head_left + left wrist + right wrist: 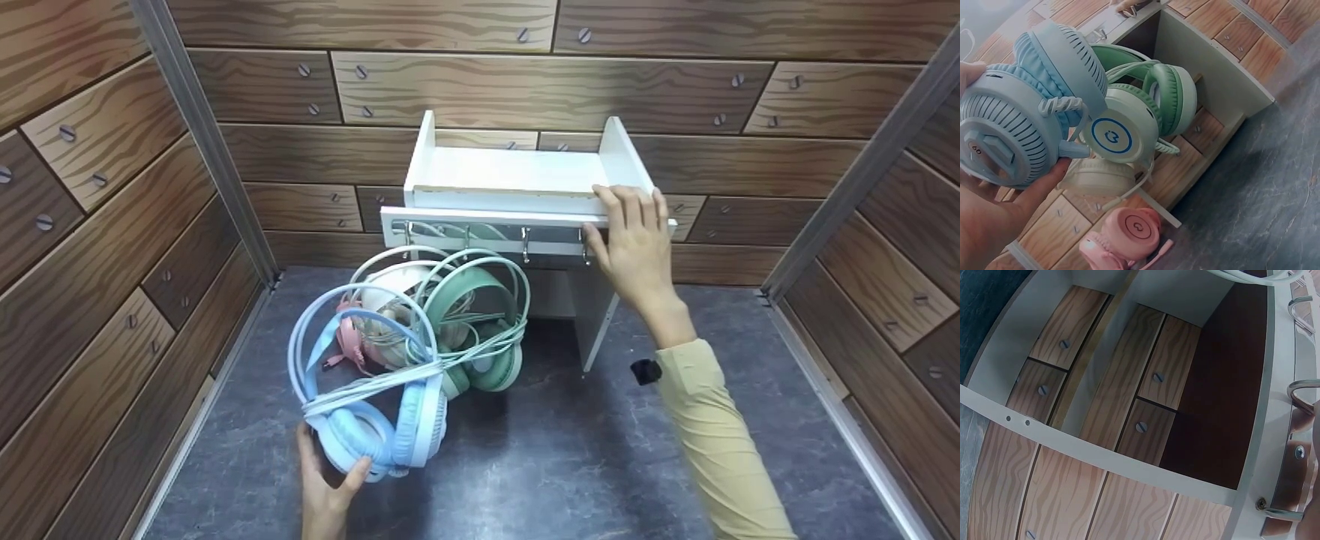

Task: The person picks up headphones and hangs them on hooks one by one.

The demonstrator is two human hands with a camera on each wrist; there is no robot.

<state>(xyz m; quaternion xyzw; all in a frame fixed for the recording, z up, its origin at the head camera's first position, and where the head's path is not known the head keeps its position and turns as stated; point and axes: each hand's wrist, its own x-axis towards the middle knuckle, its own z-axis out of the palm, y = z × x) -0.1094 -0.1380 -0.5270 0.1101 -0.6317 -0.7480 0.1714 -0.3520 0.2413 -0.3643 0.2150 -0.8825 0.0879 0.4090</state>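
Observation:
My left hand (326, 487) holds the light-blue headphones (427, 420) from below by an ear cup, with the cable wound across them. Up close in the left wrist view, blue ear cups (1005, 129) fill that hand. Right behind are green headphones (495, 367), white headphones (394, 285) and pink headphones (349, 337), overlapping at the rack's left side. My right hand (637, 240) grips the right end of the white rack's hook rail (495, 238), fingers over the top edge and thumb in front. In the right wrist view only a sliver of that hand shows.
The white rack (517, 169) has a tray-like top, raised sides and several metal hooks (526, 244) along its front. It stands against the wood-patterned back wall (555, 90). Similar walls close both sides of the dark marbled surface (525, 465).

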